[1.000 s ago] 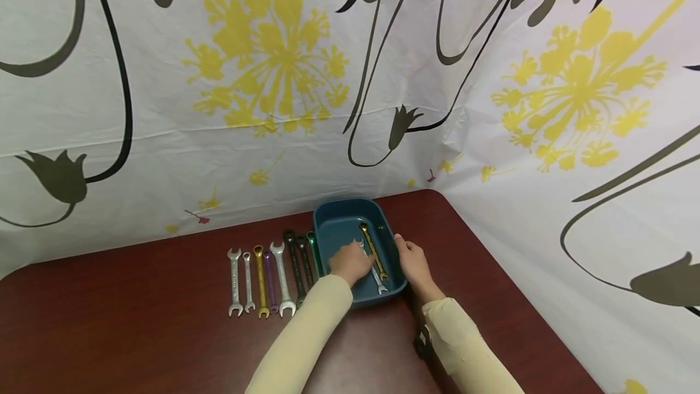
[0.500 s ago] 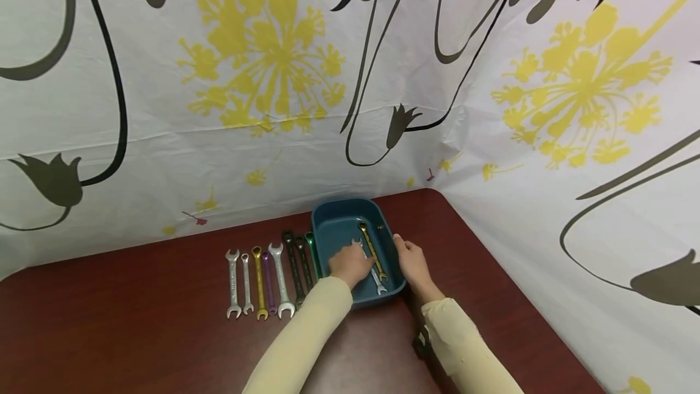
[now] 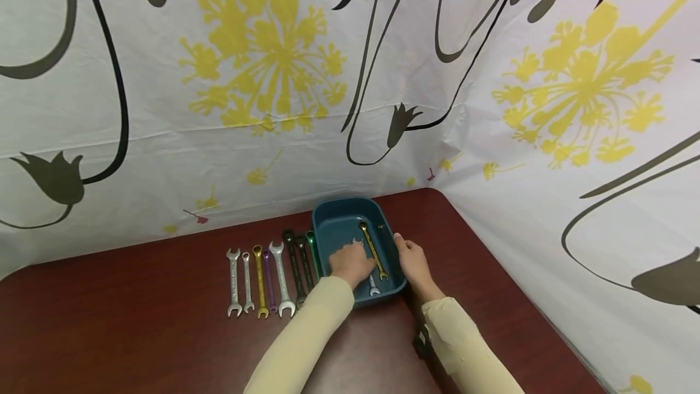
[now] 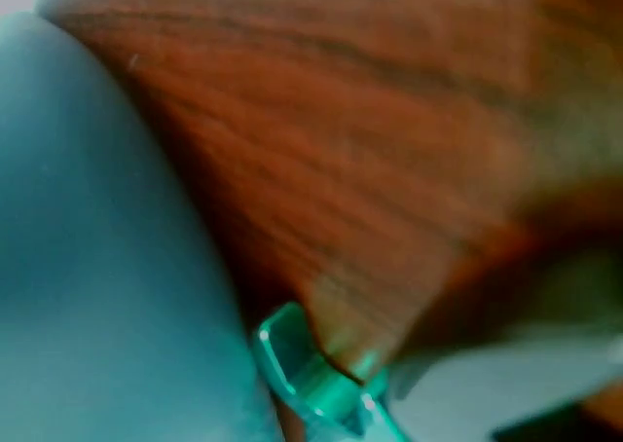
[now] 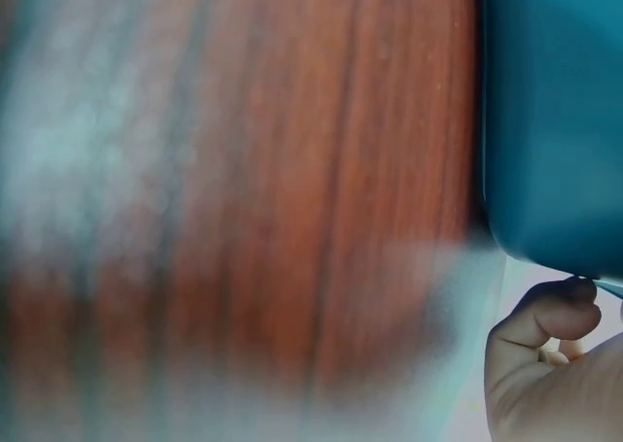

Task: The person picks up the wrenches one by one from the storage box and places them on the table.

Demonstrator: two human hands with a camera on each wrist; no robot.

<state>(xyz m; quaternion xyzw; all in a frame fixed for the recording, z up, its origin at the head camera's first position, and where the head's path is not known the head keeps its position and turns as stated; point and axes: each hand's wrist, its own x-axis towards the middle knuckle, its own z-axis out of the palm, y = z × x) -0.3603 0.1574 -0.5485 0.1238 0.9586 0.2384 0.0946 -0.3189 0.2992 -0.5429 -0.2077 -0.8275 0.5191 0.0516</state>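
Note:
My left hand [image 3: 352, 264] reaches into the blue tray [image 3: 330, 204] with curled fingers round the middle of a silver wrench [image 3: 374, 287]. Both wrench ends show past the hand; the fingertips are hidden. Beside it in the tray lies a gold wrench [image 3: 374, 251]. My right hand [image 3: 414, 264] holds the tray's right wall, thumb up at the rim; in the right wrist view the bent thumb [image 5: 560, 311] meets the tray's edge [image 5: 526, 238]. The left wrist view shows a green wrench's open end [image 4: 321, 379] close against the tray's outer wall [image 4: 127, 228].
Left of the tray, several wrenches lie in a row on the brown table [image 3: 137, 309], among them a silver one [image 3: 234, 284], a purple one [image 3: 270, 281] and a black one [image 3: 295, 269]. A patterned cloth [image 3: 164, 108] hangs behind and to the right.
The silver wrench's lower end has swung left, away from the gold wrench, under my left hand. My right hand stays on the tray.

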